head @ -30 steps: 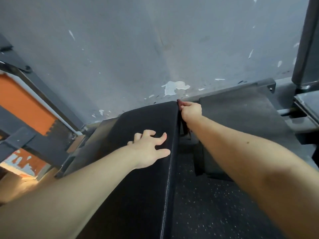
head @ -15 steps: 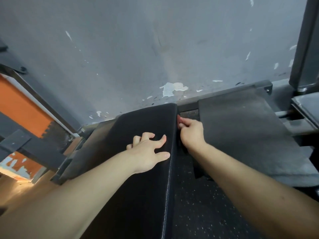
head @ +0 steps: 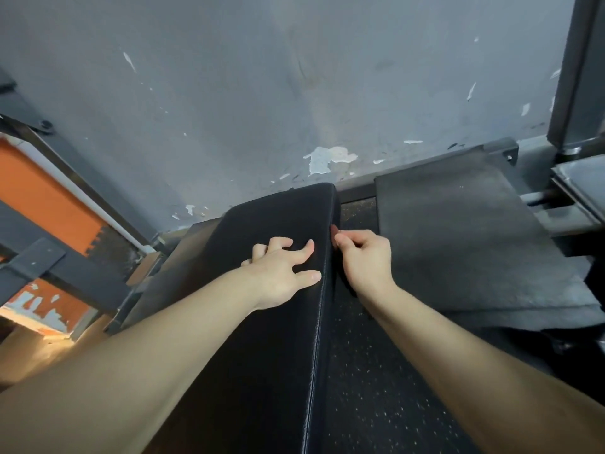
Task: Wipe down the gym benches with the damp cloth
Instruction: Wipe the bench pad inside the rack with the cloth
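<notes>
The right hand (head: 363, 257) curls its fingers round the damp cloth (head: 334, 229) (only a reddish scrap shows) against the bench (head: 262, 371) pad's right side, near its far end. The left hand (head: 281, 273) rests spread on top, holding nothing. The nearer stretch of that side probably remains; whether the top is done, I cannot tell.

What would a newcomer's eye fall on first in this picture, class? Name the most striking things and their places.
The long black padded bench runs up the middle, with the left hand spread on its top. At its right edge the right hand pinches a dark red cloth, mostly hidden, against the bench's side. Behind, the grey wall shows a white patch of peeled paint, and an orange panel stands at far left.
</notes>
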The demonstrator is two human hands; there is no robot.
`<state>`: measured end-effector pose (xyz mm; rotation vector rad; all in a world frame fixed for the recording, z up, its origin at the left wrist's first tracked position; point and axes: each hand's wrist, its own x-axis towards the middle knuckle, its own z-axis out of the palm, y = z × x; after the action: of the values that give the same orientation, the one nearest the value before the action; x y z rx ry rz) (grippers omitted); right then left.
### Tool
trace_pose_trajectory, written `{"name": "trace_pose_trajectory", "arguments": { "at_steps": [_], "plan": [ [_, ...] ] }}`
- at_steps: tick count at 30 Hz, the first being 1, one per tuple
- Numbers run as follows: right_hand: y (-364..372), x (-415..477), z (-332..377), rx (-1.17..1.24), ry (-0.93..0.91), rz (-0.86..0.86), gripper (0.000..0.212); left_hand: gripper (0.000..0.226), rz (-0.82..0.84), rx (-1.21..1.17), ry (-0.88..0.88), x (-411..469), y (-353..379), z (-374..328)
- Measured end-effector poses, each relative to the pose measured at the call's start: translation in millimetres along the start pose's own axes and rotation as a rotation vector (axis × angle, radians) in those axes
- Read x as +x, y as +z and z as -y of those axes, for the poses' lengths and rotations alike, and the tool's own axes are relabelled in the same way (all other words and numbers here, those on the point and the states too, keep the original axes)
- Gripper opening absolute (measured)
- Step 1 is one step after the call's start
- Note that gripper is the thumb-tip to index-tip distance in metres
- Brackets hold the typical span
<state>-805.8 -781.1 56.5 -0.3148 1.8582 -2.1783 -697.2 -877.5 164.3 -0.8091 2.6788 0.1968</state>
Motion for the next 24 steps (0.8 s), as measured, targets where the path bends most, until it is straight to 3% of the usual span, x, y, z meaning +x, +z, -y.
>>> {"name": "trace_pose_trajectory", "arguments": {
  "at_steps": [5,14,16,20,24],
  "plan": [
    [19,46,10,-0.037,0.079,-0.105,0.019,0.061,-0.007,0.017,0.005,4,0,4],
    [-12,-43,-8,-0.101,-0.08,0.053,0.022,0.06,-0.02,-0.019,0.002,5,3,3],
    [-3,-20,-6,-0.079,-0.044,0.015,0.029,0.06,-0.017,-0.032,0.001,4,3,3],
    [15,35,12,-0.066,0.079,-0.087,0.018,0.059,-0.001,-0.021,-0.005,1,0,-1],
    [9,25,7,-0.174,0.009,0.019,0.022,0.06,-0.01,-0.035,-0.008,0,1,-1]
  ]
}}
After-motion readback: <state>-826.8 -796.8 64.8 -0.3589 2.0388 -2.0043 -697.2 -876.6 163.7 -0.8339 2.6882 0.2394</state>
